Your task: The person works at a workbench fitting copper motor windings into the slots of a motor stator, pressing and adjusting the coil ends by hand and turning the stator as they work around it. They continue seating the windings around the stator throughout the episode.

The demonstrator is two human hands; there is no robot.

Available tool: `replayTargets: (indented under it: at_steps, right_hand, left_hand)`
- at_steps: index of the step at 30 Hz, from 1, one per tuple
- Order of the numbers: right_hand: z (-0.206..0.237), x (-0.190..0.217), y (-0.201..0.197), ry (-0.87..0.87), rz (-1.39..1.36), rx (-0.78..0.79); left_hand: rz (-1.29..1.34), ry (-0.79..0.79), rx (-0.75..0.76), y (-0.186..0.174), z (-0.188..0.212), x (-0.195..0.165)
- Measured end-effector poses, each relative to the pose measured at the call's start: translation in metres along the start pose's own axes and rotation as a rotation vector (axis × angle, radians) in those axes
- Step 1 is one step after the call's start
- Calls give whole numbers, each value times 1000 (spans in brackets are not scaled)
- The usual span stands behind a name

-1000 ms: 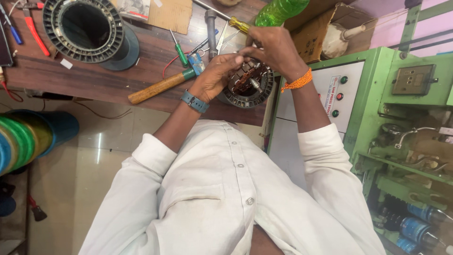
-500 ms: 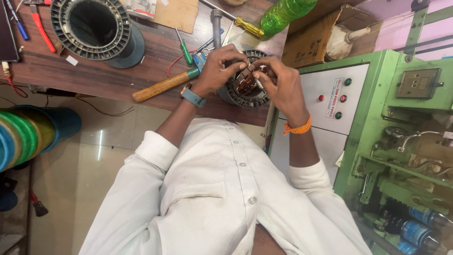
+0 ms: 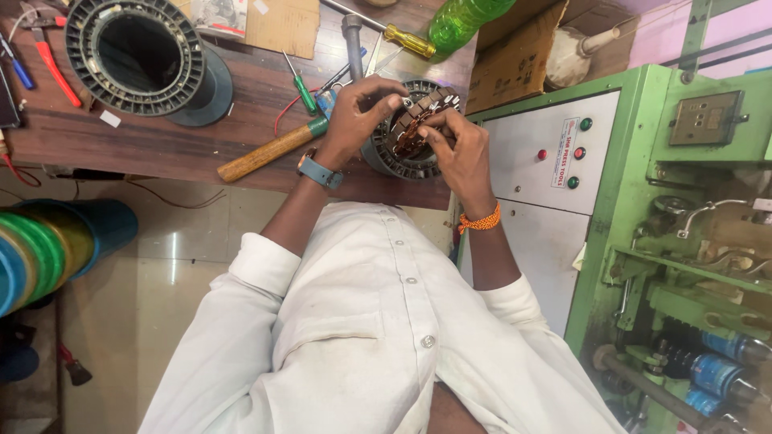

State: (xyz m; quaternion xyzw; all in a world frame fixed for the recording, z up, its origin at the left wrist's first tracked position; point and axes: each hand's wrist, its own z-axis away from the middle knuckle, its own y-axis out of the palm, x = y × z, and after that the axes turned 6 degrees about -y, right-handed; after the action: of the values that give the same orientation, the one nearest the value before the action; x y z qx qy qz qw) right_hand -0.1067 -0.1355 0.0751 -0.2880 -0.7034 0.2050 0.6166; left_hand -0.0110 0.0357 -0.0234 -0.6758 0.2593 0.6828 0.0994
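Brown wooden workbench fills the upper left of the frame, cluttered with tools, and a green machine cabinet with coloured buttons stands at the right. At upper left a large black ribbed ring sits on the bench, hollow and dark inside. A wooden-handled hammer lies just left of the hands, with a green screwdriver above it and a yellow-handled one further up. A green bottle and an open cardboard box (something pale and rounded lies in it) sit at top centre. Coloured round tubs are stacked on the floor at the left edge.

Near the bench's front edge, at upper centre, rests the stator, a round laminated core with copper windings. The left hand, a watch on its wrist, curls over the stator's upper left rim, fingers bent and touching it. The right hand, an orange thread at the wrist, presses its fingertips together on the windings at the middle.
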Motion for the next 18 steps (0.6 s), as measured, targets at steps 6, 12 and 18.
replayTargets:
  at_steps: [6, 12, 18]
  right_hand:
    - [-6, 0, 2, -59, -29, -2]
    - [-10, 1, 6, -27, -44, -22]
    - [-6, -2, 1, 40, -16, -16]
  left_hand:
    - [12, 26, 79, 3, 2, -4]
    - [-124, 76, 75, 2, 0, -1]
    - [-198, 48, 67, 1, 4, -6]
